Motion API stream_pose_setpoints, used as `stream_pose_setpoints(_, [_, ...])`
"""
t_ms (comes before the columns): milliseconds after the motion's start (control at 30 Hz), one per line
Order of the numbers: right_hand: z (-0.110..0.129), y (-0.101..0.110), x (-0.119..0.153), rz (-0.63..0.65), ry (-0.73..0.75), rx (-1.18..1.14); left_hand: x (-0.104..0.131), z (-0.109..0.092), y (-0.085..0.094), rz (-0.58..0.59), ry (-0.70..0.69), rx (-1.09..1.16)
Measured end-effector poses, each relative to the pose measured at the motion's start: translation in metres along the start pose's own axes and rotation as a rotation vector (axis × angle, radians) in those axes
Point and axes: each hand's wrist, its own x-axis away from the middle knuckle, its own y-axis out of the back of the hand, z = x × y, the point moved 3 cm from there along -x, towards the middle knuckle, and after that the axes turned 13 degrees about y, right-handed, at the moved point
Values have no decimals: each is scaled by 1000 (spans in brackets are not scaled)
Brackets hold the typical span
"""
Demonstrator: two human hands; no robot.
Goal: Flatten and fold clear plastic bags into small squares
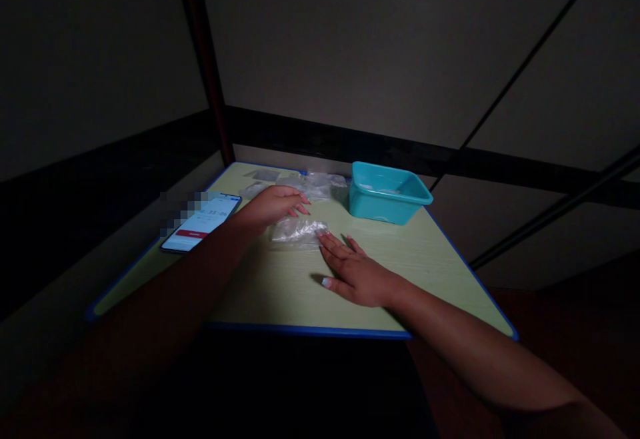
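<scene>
2 bare hands reach over a pale green table [300, 299] with a blue rim. The right hand [357, 276], just right of the middle of the frame, lies palm down with its fingers spread; its fingertips touch the right edge of 1 clear plastic bag [297, 234], and it clasps nothing. That bag lies flat near the middle of the frame, shiny and creased. The left hand [280, 204] is above and to the left of it, near its upper edge, fingers loosely curled to the right; whether it touches the plastic or pinches anything, I cannot tell.

Beyond the left hand, towards the far edge of the table, more clear plastic bags [317, 186] lie in a loose, overlapping spread; their number is unclear. Right of them, in the upper right part of the tabletop, stands 1 turquoise basin [385, 207], upright, with something pale and indistinct inside. At the left of the frame, 1 phone [200, 226] lies screen up with its display lit and a red bar near its lower end, beside the left forearm.
</scene>
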Motion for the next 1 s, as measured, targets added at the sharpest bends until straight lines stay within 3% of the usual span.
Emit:
stream_pose_setpoints(233, [-7, -3, -1, -78, 26, -55, -10, 11, -1, 109, 67, -70])
stream_pose_setpoints(500, [-10, -3, -2, -97, 39, -121, -16, 19, 6, -106, -6, -154])
stream_pose_setpoints(767, [-10, -2, -6, -109, 40, -125, -12, 15, 3, -262, -200, -607])
stream_pose_setpoints(1000, [-9, -4, -9, -97, 26, -76, -15, 18, 1, -295, -214, -747])
